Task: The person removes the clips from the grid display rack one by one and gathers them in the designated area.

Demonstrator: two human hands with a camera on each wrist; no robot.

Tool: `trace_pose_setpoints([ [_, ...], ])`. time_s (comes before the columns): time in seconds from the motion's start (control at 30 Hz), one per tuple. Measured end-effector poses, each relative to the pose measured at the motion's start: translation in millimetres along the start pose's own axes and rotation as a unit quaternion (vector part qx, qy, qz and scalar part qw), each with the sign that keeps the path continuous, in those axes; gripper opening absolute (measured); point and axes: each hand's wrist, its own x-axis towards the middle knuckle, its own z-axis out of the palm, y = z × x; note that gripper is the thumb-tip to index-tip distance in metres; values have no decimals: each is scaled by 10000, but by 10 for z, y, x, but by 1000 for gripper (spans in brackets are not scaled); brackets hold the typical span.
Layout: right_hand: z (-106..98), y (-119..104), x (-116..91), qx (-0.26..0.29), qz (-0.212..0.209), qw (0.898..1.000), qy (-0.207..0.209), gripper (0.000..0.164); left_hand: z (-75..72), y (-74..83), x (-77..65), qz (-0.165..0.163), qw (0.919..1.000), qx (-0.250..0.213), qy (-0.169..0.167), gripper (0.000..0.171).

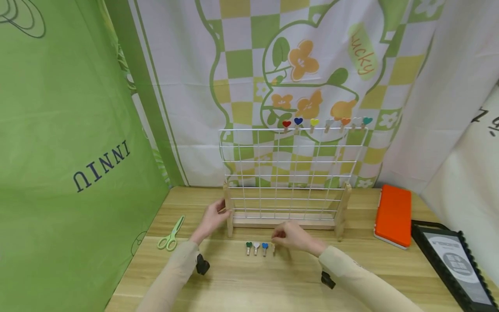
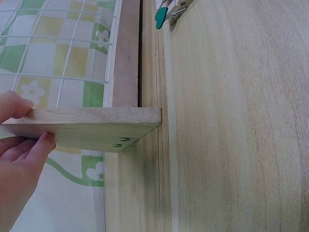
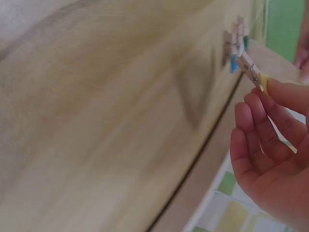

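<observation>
My left hand (image 1: 212, 220) grips the left wooden upright (image 2: 82, 135) of a white wire grid rack (image 1: 277, 175), thumb on one face and fingers on the other. In the right wrist view, thumb and fingertips of my right hand (image 3: 270, 145) pinch a small wooden clothespin (image 3: 249, 68) by its yellow end. Left of that hand, three heart clothespins stand in a row before the rack: dark green (image 1: 248, 246), white (image 1: 256, 245) and blue (image 1: 265, 246). Several more, among them a red heart clothespin (image 1: 286, 124) and a teal one (image 1: 367, 121), line the rack's top wire.
Green-handled scissors (image 1: 170, 239) lie left on the wooden table (image 1: 249, 290). At the right are an orange case (image 1: 393, 216) and a black-edged device or folder (image 1: 454, 260). Patterned cloth (image 1: 249, 60) hangs behind the rack, with a green cloth (image 1: 78, 130) at the left.
</observation>
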Motion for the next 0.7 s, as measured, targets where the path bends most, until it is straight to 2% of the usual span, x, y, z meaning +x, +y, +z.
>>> trace_pose_setpoints([
  [0.27,131,151,20,245,480,9984,-188,12,9,15,-5,13,9999,111,25,55],
  [0.47,157,193,37,349,569,9973,-307,15,-2,-9,5,53,9999,80,-42,56],
  [0.7,161,190,58,229,516,9978,-350,14,-19,-20,-21,509,9986,119,-69,55],
])
